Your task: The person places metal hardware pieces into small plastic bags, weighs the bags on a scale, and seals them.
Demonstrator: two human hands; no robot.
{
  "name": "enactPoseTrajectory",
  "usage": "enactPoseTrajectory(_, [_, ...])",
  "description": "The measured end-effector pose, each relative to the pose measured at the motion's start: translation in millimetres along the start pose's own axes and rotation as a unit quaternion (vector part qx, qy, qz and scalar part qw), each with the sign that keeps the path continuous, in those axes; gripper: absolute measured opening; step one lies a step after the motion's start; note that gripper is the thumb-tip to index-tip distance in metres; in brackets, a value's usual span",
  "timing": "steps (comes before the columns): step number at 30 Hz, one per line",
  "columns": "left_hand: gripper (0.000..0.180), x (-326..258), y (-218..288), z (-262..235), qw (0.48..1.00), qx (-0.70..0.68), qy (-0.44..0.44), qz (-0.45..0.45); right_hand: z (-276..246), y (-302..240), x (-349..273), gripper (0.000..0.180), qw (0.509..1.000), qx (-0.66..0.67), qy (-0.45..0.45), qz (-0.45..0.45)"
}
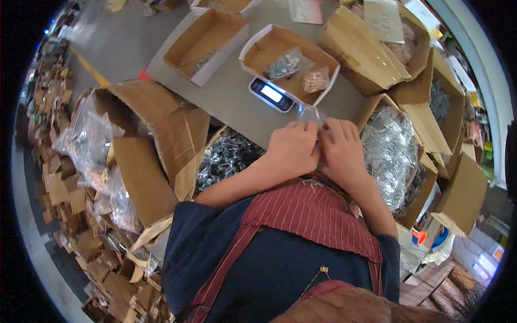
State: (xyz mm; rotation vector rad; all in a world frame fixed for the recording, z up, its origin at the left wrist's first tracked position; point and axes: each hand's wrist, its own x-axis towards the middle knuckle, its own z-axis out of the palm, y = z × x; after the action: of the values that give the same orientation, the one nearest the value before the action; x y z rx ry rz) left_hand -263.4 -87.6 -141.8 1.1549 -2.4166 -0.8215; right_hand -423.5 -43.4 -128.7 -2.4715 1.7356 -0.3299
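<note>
Close in front of my apron, my left hand (pixel 293 145) and my right hand (pixel 343 148) meet with curled fingers. They pinch a small clear plastic bag (pixel 308 112), whose top end sticks out beyond the fingertips; the rest is hidden by my hands. Just past them on the grey table (pixel 231 102) lies a small device with a lit screen (pixel 271 95). Behind it stands a white-sided cardboard tray (pixel 264 43) holding a clear bag of silvery metal pieces (pixel 285 63) and a clear bag of beige plugs (pixel 315 80).
A second tray (pixel 202 37) holds a few thin metal pieces. At left are an open carton (pixel 145 107) with clear bags and a box of dark metal parts (pixel 226 156). On the right, a carton holds shiny clear packets (pixel 390 156); further cartons (pixel 366 48) stand behind it.
</note>
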Motion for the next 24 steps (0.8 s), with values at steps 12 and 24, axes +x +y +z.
enactPoseTrajectory(12, [0.027,-26,-51,-19,0.994,0.028,0.078,-0.07,14,64,41,0.017,0.947,0.313,-0.048,-0.058])
enactPoseTrajectory(24, [0.02,-26,-51,-11,0.996,-0.013,0.084,-0.037,66,110,115,0.016,0.99,-0.057,0.095,-0.092])
